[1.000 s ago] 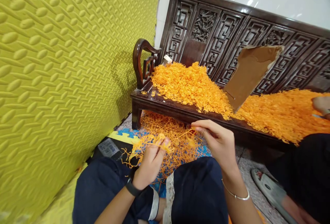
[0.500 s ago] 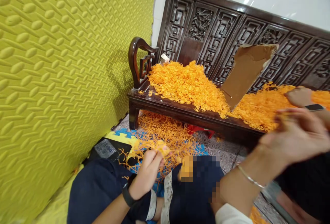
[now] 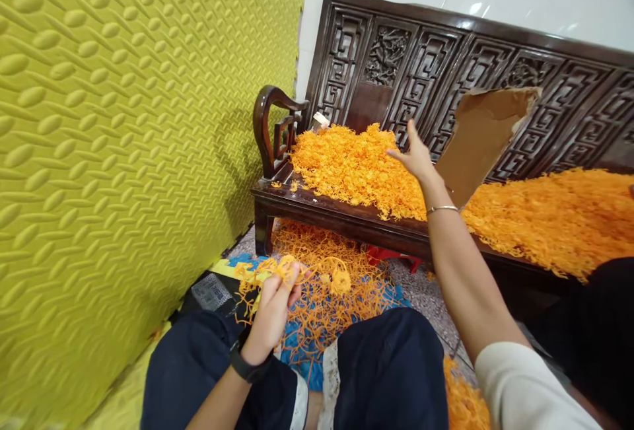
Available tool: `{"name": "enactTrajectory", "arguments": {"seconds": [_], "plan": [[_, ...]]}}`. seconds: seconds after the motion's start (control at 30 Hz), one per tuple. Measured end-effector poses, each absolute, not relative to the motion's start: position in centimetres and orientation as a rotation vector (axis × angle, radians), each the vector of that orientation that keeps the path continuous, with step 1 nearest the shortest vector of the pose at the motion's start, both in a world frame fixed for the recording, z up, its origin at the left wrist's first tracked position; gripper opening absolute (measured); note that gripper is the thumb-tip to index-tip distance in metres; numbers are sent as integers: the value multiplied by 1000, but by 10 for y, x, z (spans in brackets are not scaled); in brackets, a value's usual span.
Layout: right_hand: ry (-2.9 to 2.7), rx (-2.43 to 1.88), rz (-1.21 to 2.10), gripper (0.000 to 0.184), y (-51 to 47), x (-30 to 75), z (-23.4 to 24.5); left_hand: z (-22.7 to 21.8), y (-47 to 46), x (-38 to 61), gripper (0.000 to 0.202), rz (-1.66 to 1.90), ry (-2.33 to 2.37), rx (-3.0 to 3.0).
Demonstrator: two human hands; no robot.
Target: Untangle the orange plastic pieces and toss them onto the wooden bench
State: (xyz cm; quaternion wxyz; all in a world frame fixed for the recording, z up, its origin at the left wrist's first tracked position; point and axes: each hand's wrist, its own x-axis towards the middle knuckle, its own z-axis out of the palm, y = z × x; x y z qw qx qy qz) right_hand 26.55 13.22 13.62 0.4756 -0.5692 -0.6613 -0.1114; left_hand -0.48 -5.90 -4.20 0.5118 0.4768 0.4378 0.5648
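Note:
My left hand (image 3: 272, 308) is closed around a bunch of orange plastic strands (image 3: 284, 270) above my lap. Some of the strands trail off to its right and end in a looped piece. My right hand (image 3: 417, 152) reaches forward over the bench with thumb and fingers apart, and nothing shows in it. Just below and left of it lies a heap of small orange plastic pieces (image 3: 351, 166), many-legged like little spiders. Whether the fingers touch the heap I cannot tell.
A dark carved wooden bench (image 3: 317, 202) carries the heap and a second orange pile (image 3: 569, 218). Between them leans a brown cardboard sheet (image 3: 478, 139). Loose orange strands (image 3: 321, 324) cover the floor mat. A yellow textured foam wall (image 3: 148, 119) stands left; a red stool (image 3: 393, 256) is under the bench.
My right hand has swung from the right side forward and left over the heap, its fingers now spread. The other person's hand has left the right pile. My left hand has shifted slightly left.

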Motion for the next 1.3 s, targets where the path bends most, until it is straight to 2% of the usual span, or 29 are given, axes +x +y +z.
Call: {"name": "enactTrajectory", "arguments": {"seconds": [0.07, 0.1, 0.27, 0.4, 0.47, 0.57, 0.6, 0.7, 0.8, 1.0, 1.1, 1.3], "plan": [[-1673, -1360, -143, 78, 146, 271, 114, -46, -53, -8, 51, 1367, 1061, 1157], [-1638, -1347, -104, 76, 146, 272, 103, -48, -50, -10, 50, 1370, 1059, 1165], [-1660, -1303, 233, 37, 98, 244, 61, -52, -38, -18, 47, 1387, 1047, 1169], [-1876, -1085, 510, 33, 33, 207, 37, -50, -35, -21, 49, 1423, 1077, 1150], [-1921, -980, 401, 36, 2, 190, 23, -48, -35, -20, 52, 1445, 1101, 1130], [-2011, -892, -18, 70, -31, 169, 1, -45, -37, -14, 54, 1474, 1132, 1079], [-2039, -871, -137, 74, -38, 163, -4, -45, -39, -11, 54, 1481, 1135, 1058], [-2012, -824, -327, 56, -48, 152, -13, -44, -42, -7, 55, 1488, 1113, 1029], [-1854, -784, -301, 44, -50, 155, -7, -44, -43, -8, 54, 1466, 1075, 1072], [-1390, -857, 182, 9, -54, 183, 20, -38, -62, 1, 48, 1168, 773, 1158], [-1150, -732, 227, 8, -63, 190, 27, -31, -85, 14, 47, 1010, 620, 1191], [-898, -650, -87, 9, -87, 197, 40, -27, -116, 36, 48, 926, 493, 1137]]}}
